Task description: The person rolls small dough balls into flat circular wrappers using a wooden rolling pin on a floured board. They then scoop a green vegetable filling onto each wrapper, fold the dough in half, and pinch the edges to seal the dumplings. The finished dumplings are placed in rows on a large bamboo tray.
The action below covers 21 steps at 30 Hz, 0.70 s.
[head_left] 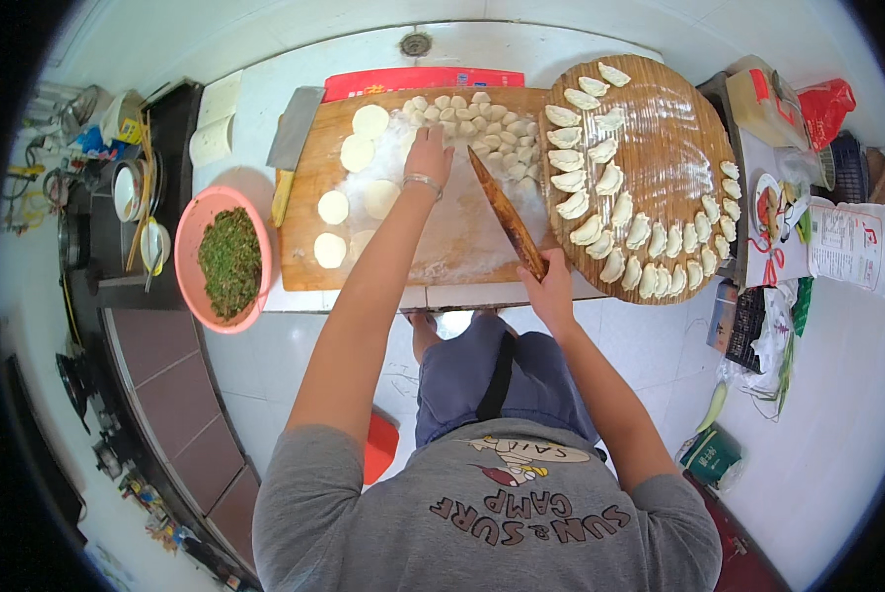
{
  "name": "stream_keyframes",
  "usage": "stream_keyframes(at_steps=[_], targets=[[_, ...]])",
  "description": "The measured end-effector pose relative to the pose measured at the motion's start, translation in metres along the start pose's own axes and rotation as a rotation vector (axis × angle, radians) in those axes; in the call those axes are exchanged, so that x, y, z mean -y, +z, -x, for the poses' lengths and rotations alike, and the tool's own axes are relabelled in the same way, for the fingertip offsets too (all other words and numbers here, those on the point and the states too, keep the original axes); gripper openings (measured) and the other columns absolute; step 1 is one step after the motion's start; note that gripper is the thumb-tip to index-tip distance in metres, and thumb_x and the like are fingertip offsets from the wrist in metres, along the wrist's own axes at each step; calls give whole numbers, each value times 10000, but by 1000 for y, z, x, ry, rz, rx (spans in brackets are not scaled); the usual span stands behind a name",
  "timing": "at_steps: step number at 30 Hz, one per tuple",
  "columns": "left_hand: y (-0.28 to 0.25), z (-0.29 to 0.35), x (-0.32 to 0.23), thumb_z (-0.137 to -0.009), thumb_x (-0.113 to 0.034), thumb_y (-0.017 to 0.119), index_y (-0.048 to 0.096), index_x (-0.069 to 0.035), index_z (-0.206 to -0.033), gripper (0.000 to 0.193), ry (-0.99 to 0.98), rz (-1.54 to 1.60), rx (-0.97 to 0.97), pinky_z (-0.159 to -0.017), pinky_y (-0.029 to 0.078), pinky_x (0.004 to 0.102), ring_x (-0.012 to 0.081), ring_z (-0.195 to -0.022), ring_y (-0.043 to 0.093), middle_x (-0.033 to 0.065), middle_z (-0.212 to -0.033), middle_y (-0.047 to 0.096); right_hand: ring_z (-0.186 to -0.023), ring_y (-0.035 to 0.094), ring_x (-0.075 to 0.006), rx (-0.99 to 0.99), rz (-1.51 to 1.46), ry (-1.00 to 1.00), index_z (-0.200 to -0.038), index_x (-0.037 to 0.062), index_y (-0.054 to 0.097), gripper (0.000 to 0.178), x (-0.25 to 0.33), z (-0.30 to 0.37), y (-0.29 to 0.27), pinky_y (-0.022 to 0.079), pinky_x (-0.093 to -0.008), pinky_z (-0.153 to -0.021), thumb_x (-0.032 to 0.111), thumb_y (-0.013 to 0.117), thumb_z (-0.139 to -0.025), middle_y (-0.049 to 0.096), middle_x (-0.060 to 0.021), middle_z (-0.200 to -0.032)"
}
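My right hand point(551, 288) is closed round the near end of a tapered wooden rolling pin point(507, 212), which slants up and left over the board. My left hand point(429, 160), with a bracelet at its wrist, is over the floured middle of the wooden board point(309, 168). Its fingers point down and are mostly hidden. Just beyond it lie many small dough pieces point(492, 123), dusted with flour. Round flat dough wrappers, such as one wrapper point(333, 207), lie to its left, and a larger wrapper point(380, 198) is beside my left forearm.
Right of the board, a round wooden board point(664, 148) carries rows of folded dumplings point(588, 231). On the left stand a pink bowl point(188, 261) of chopped green filling point(230, 261) and a cleaver point(295, 128). Bags and containers line the right side, including a white bag point(850, 247).
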<state>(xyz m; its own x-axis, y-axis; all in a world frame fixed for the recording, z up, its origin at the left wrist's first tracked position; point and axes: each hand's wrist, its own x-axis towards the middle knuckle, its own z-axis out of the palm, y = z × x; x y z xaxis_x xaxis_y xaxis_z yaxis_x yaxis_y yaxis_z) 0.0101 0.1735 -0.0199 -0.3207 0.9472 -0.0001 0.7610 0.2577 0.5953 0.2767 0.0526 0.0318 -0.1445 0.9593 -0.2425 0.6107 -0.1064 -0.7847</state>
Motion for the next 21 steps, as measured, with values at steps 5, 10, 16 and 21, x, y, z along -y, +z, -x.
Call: stream_keyframes(at_steps=[5, 10, 16, 21], targets=[[58, -49, 24, -763, -205, 716, 529, -54, -1139, 446, 55, -161, -145, -836, 500, 418, 373, -982, 566, 194, -1073, 547, -838, 612, -397, 46, 6, -10, -1051, 6, 472, 388, -10, -1, -1, 474, -438, -730, 199, 693, -797, 623, -228, -891], [22, -19, 3, -769, -170, 691, 555, -41, -1007, 303, 144, -68, -71, -757, 499, 433, 374, -876, 574, 162, -1021, 547, -831, 612, -385, 72, -44, 21, -1068, -1, 471, 389, -10, -1, 1, 475, -424, -726, 197, 684, -810, 617, -225, -884], [5, 114, 20, -749, -134, 690, 558, -59, -946, 249, 409, -36, 280, -717, 485, 436, 355, -821, 566, 151, -967, 522, -816, 624, -340, 67, -86, 23, -1042, -7, 478, 390, -8, -2, -2, 479, -404, -732, 200, 701, -799, 623, -206, -882], [-1, 155, 12, -736, -162, 709, 561, -52, -911, 255, 99, -6, 187, -702, 484, 436, 347, -812, 570, 149, -948, 521, -794, 624, -306, 46, -120, -19, -996, -8, 484, 360, -9, -3, -1, 477, -385, -716, 174, 712, -785, 618, -188, -847]])
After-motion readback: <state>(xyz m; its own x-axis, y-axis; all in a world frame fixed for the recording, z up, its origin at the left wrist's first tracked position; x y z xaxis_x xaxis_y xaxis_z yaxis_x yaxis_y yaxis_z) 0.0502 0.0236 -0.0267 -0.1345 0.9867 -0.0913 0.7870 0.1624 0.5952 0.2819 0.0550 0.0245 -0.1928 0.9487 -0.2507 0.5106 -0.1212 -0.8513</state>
